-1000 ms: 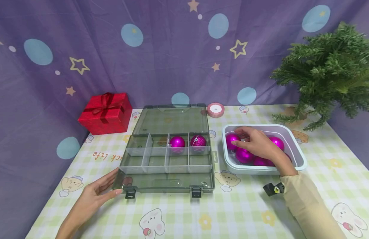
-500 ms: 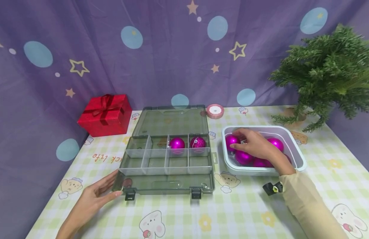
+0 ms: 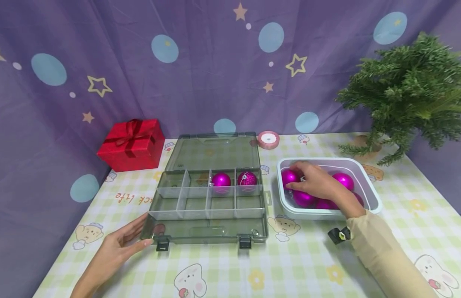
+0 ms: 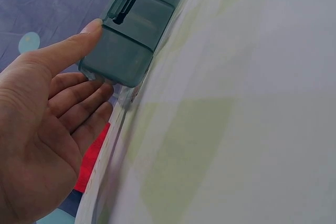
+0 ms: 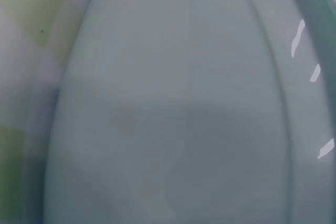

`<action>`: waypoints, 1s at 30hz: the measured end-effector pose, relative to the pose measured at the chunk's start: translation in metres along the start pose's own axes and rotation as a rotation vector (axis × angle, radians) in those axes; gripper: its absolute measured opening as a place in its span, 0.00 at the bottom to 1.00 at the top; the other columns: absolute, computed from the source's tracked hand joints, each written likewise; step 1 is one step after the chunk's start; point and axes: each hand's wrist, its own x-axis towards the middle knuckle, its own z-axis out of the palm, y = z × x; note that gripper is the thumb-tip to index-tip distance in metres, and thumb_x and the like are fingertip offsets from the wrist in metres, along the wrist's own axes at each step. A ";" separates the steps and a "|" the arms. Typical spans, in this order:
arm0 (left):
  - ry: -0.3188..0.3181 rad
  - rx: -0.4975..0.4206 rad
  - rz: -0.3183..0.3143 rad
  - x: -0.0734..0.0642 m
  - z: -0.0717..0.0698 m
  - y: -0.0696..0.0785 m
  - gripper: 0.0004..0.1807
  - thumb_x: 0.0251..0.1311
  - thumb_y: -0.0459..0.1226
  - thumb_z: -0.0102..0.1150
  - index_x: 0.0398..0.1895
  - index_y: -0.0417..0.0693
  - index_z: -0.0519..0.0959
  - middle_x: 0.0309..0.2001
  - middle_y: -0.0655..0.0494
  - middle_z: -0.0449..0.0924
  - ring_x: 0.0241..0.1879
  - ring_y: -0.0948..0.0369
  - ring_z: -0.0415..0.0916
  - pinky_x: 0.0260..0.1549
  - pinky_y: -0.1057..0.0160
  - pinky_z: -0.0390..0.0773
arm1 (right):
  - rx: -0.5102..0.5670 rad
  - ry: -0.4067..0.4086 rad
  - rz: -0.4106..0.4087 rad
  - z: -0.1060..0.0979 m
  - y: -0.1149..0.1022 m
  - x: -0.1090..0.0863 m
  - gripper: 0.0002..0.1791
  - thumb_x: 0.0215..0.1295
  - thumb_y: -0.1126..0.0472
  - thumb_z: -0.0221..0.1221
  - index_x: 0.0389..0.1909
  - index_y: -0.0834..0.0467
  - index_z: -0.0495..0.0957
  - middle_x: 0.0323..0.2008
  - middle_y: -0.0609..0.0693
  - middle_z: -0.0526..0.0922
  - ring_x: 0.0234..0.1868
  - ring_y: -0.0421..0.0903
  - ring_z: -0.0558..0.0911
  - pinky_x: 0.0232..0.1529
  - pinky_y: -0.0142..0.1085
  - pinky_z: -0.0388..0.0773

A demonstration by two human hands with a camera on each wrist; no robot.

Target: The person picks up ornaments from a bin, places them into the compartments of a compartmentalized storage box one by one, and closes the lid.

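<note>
My right hand reaches into a pale blue plastic tub, its thumb and fingers round a shiny magenta bauble at the left end. More magenta baubles lie beneath and beside the hand, partly hidden by it. At the near left corner of a clear grey compartment box, my left hand touches the edge with extended fingers and thumb. The box lies with its lid folded back. One smooth bauble and one glittery bauble sit in separate back-row compartments. The right wrist view shows only tub wall and cloth.
Behind the box stand a red gift box with a ribbon and a pink ribbon spool. A small artificial fir tree rises at the back right. Black straps show by the right cuff. A checked cloth covers the table.
The right hand has shifted slightly left within the tub, its thumb and fingers closing further about the left bauble. The left hand stays at the box corner. The whole head view has drifted slightly.
</note>
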 end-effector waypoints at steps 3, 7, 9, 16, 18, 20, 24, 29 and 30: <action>-0.002 -0.005 -0.002 0.000 0.000 0.001 0.42 0.68 0.44 0.69 0.79 0.39 0.62 0.76 0.42 0.62 0.61 0.83 0.62 0.56 0.79 0.70 | -0.007 -0.001 -0.005 0.001 -0.001 0.000 0.26 0.63 0.57 0.73 0.56 0.67 0.78 0.47 0.59 0.85 0.49 0.57 0.83 0.55 0.57 0.78; -0.004 -0.003 0.000 0.000 0.000 0.002 0.41 0.68 0.44 0.69 0.79 0.39 0.62 0.76 0.41 0.62 0.62 0.81 0.62 0.56 0.80 0.69 | -0.017 -0.002 -0.008 0.002 -0.003 0.000 0.27 0.63 0.58 0.73 0.56 0.68 0.78 0.48 0.60 0.85 0.50 0.58 0.82 0.56 0.58 0.78; -0.003 -0.001 0.001 0.000 0.000 0.002 0.42 0.68 0.44 0.69 0.79 0.38 0.62 0.76 0.41 0.62 0.62 0.81 0.62 0.56 0.80 0.69 | -0.023 -0.002 -0.006 0.001 -0.003 0.000 0.27 0.63 0.58 0.73 0.57 0.68 0.78 0.48 0.60 0.85 0.50 0.58 0.82 0.56 0.57 0.78; -0.001 0.011 -0.015 -0.001 0.000 0.002 0.42 0.68 0.45 0.69 0.79 0.39 0.62 0.76 0.42 0.63 0.71 0.53 0.63 0.55 0.80 0.69 | -0.033 0.002 -0.022 0.001 -0.002 0.000 0.26 0.63 0.57 0.73 0.57 0.68 0.79 0.48 0.60 0.85 0.49 0.58 0.83 0.55 0.57 0.78; -0.001 0.013 -0.018 -0.001 0.000 0.001 0.42 0.68 0.45 0.69 0.79 0.39 0.62 0.76 0.42 0.63 0.71 0.50 0.63 0.55 0.80 0.69 | -0.027 0.003 -0.024 0.000 -0.002 -0.001 0.26 0.64 0.58 0.73 0.57 0.67 0.79 0.48 0.59 0.85 0.49 0.57 0.83 0.55 0.57 0.78; 0.002 0.014 -0.014 -0.001 0.000 0.001 0.42 0.68 0.45 0.69 0.79 0.39 0.62 0.76 0.42 0.63 0.70 0.60 0.65 0.55 0.80 0.69 | -0.018 0.007 -0.027 0.000 -0.001 -0.002 0.25 0.64 0.58 0.72 0.57 0.67 0.79 0.49 0.59 0.85 0.50 0.57 0.83 0.55 0.57 0.78; 0.007 0.013 0.010 -0.001 0.001 -0.001 0.41 0.68 0.43 0.69 0.79 0.38 0.63 0.75 0.41 0.63 0.62 0.82 0.63 0.56 0.80 0.68 | 0.026 0.013 -0.036 -0.003 0.000 -0.004 0.25 0.66 0.59 0.71 0.58 0.67 0.79 0.50 0.60 0.85 0.52 0.58 0.83 0.57 0.57 0.78; 0.012 0.005 0.040 0.000 0.000 -0.001 0.40 0.68 0.41 0.69 0.78 0.37 0.63 0.75 0.40 0.64 0.61 0.83 0.63 0.56 0.80 0.68 | 0.083 0.021 -0.047 -0.008 0.000 -0.007 0.25 0.68 0.56 0.70 0.60 0.67 0.79 0.51 0.60 0.85 0.53 0.59 0.84 0.57 0.57 0.79; 0.011 0.004 0.042 0.000 0.000 -0.001 0.40 0.68 0.41 0.69 0.78 0.38 0.63 0.75 0.41 0.64 0.62 0.82 0.63 0.56 0.80 0.68 | 0.090 0.023 -0.046 -0.010 0.000 -0.008 0.26 0.68 0.56 0.70 0.60 0.66 0.79 0.50 0.60 0.85 0.52 0.59 0.84 0.56 0.57 0.79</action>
